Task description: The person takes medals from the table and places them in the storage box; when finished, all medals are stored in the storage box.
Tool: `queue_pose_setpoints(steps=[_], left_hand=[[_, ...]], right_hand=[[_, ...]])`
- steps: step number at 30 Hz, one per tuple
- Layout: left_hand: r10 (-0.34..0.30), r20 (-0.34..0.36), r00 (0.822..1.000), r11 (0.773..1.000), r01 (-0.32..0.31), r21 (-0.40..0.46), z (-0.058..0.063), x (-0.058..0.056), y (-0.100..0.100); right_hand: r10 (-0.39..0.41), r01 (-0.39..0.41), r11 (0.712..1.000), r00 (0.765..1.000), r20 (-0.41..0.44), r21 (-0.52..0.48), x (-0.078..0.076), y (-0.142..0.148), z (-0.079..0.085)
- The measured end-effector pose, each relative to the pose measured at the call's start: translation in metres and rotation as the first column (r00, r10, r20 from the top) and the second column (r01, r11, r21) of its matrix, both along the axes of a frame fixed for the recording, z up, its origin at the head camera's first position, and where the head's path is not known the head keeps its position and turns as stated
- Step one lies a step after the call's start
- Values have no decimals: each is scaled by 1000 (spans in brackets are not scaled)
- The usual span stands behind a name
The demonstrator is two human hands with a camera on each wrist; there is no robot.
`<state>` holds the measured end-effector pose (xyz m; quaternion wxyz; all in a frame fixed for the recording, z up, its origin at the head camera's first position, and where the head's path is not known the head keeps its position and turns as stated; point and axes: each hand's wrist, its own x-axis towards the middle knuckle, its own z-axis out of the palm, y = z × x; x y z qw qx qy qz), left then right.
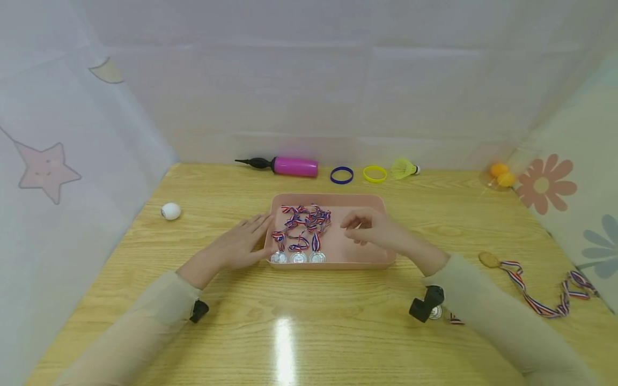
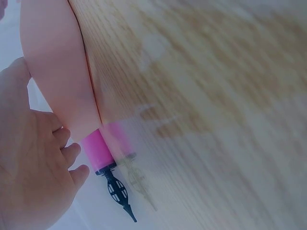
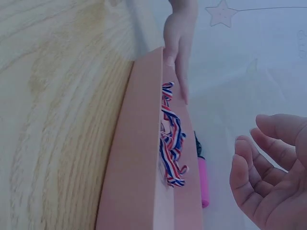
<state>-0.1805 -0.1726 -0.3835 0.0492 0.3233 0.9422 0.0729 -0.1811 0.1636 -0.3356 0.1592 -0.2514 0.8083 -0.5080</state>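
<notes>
A pink tray (image 1: 354, 256) sits on the wooden table. Silver medals (image 1: 298, 258) lie in a row along its near left edge, their red, white and blue ribbons (image 1: 316, 219) bunched behind them. My left hand (image 1: 245, 244) rests on the tray's left side, its fingers mostly straight; in the left wrist view the thumb touches the pink wall (image 2: 60, 62). Over the right half of the tray hovers my right hand (image 1: 374, 230), fingers loosely bent and nothing between them. The right wrist view shows this hand (image 3: 273, 167) apart from the ribbons (image 3: 171, 139).
Along the back lie a magenta hand pump (image 1: 295, 166), a blue wristband (image 1: 341, 175), a yellow wristband (image 1: 375, 173), a yellow shuttlecock (image 1: 403, 169) and orange balls (image 1: 502, 174). A white ball (image 1: 170, 210) is left. Rightward lies a gold medal (image 1: 489, 260); a silver medal (image 1: 435, 312) is partly hidden by my right wrist.
</notes>
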Motion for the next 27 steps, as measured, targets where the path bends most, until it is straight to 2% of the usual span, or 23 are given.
queue_pose_setpoints(steps=[5, 11, 15, 19, 27], left_hand=[[-1, 0, 1000, 1000, 1, -3, -1, -1, -1], [2, 6, 1000, 1000, -2, -5, -1, -2, -1], [3, 5, 1000, 1000, -3, -8, -2, -3, -1], [-2, 0, 1000, 1000, 2, -11, -2, -2, -1], [4, 8, 1000, 1000, -4, -1, -2, -2, -2]], right_hand=[[-68, 67, 997, 998, 18, 27, 13, 35, 13], [-130, 128, 990, 991, 17, 53, 32, 72, 12], [-137, 135, 987, 990, 15, 86, 46, 94, 5], [-112, 109, 987, 994, 17, 114, 61, 113, -7], [-82, 67, 987, 992, 99, 144, 86, 138, -37]])
